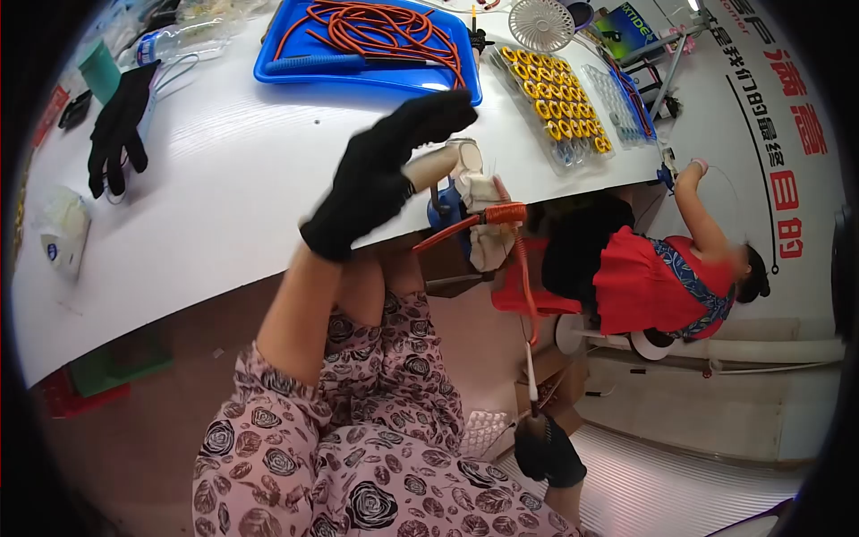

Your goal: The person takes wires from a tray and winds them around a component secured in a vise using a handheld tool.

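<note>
The left hand (380, 174), in a black glove that leaves the thumb bare, is raised at the table edge with its fingers stretched out close together and the thumb held apart from them. The thumb tip is right beside a white wrapping (479, 190) on a blue clamp (440, 215); whether they touch cannot be told. The right hand (550, 452), also gloved in black, is low by the person's lap, curled around the end of a thin tool (532, 380) with a white shaft. An orange cord (525, 277) runs from this tool up to a tightly wound orange coil (506, 213) in front of the wrapping.

On the white table (233, 179) beyond, a blue tray (267, 70) holds loose orange cord (367, 27) and a blue-handled tool (315, 63). Yellow rings (550, 94) stand in rows to its right; a loose black glove (125, 112) lies far left, near a tissue packet (64, 234). Another person (649, 282) in red sits farther along the table.
</note>
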